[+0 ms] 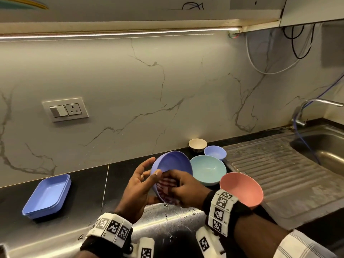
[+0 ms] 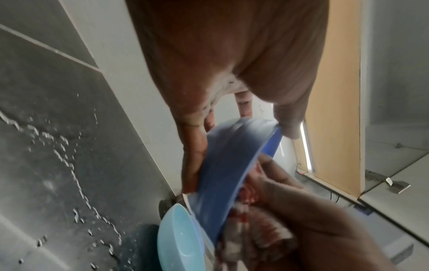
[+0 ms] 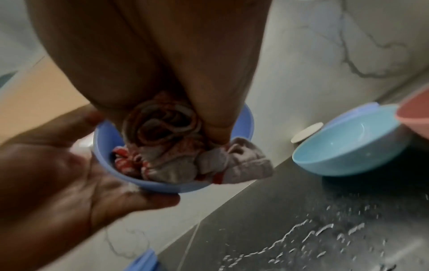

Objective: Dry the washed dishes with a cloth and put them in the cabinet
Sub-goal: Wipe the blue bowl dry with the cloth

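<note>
counter: black countertop ran along the marble backsplash; water drops lay on its front part below the hands
sink: steel sink with a ribbed drainboard took up the counter's right end, tap over it
cabinet: underside of a wall cabinet showed along the top edge, light strip under it
tray: blue rectangular tray lay toward the counter's left end, well apart from the bowls
pink bowl: pink bowl tilted at the drainboard's front left edge, just beside the right wrist
teal bowl: teal bowl stood upright on the counter by the drainboard's left edge, right behind the held bowl
held bowl: purple bowl was up off the counter, tipped on its side, opening toward the right hand, over the counter's front middle
left hand: left hand cupped the purple bowl from outside, thumb on the rim, palm under the wall, other fingers spread loosely behind it
right hand: right hand was curled round the cloth, pressing it into the bowl
cloth: red and white checked cloth sat bunched inside the purple bowl, one corner hanging over the rim
small bowl: small purple bowl stood behind the teal one, near the back edge
cup: cream cup stood at the counter's back edge against the backsplash, just beside the small purple bowl
socket: switch and socket plate sat on the backsplash, left side
</note>
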Tool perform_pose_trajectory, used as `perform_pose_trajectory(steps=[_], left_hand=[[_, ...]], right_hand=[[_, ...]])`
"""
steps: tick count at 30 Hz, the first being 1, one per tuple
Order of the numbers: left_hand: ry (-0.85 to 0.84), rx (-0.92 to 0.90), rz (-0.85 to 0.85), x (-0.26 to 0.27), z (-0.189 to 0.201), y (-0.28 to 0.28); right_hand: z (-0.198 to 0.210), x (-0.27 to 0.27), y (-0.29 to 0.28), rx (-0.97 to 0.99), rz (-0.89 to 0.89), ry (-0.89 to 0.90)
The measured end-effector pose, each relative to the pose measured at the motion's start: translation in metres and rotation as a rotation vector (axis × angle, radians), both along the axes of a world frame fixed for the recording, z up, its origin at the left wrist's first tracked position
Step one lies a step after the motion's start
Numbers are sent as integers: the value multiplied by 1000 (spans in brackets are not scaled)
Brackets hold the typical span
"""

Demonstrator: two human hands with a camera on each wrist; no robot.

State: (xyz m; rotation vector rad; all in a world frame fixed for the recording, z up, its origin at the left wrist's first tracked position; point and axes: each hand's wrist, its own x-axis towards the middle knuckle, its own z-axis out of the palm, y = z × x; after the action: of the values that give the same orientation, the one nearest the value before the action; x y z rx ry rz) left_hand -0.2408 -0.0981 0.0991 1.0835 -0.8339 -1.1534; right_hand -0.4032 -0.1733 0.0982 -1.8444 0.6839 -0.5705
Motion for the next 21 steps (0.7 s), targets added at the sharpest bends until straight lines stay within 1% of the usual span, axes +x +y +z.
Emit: perform_pose_trajectory(steps=[2,4,5,7,11,12,14,16,17,18,19,21], left_hand=[[36,-10,-12,2,2,3],[52,-20,-4,5,4,5],[55,-27,3,5,5,6],[51,-44,21,6,7,9],[0,-15,-10,0,7,10],[-9,4,-31,-2,6,10],[-22,36,-75,-5,4,11],[-44,55,-117,-5,3,12],[-55,60,-137,-4,3,12],[-64,65,-150,-2,4,13],[-68,69,-161,0,6,14],[-59,80,-170,5,7,17]], right_hand=[[2,0,0,142,-81,-215],[2,-1,-7,176,-226,-369],[0,-3,-11,158,-309,-404],[0,-2,-15,95,-465,-379],[0,10,-16,-116,-708,-197],[1,14,-15,-152,-748,-189],[2,24,-10,-132,-795,-240],[2,30,-2,-84,-794,-321],[1,30,3,-91,-759,-336],[2,28,7,-106,-683,-333],[4,25,12,-107,-568,-321],[9,16,15,-80,-282,-276]])
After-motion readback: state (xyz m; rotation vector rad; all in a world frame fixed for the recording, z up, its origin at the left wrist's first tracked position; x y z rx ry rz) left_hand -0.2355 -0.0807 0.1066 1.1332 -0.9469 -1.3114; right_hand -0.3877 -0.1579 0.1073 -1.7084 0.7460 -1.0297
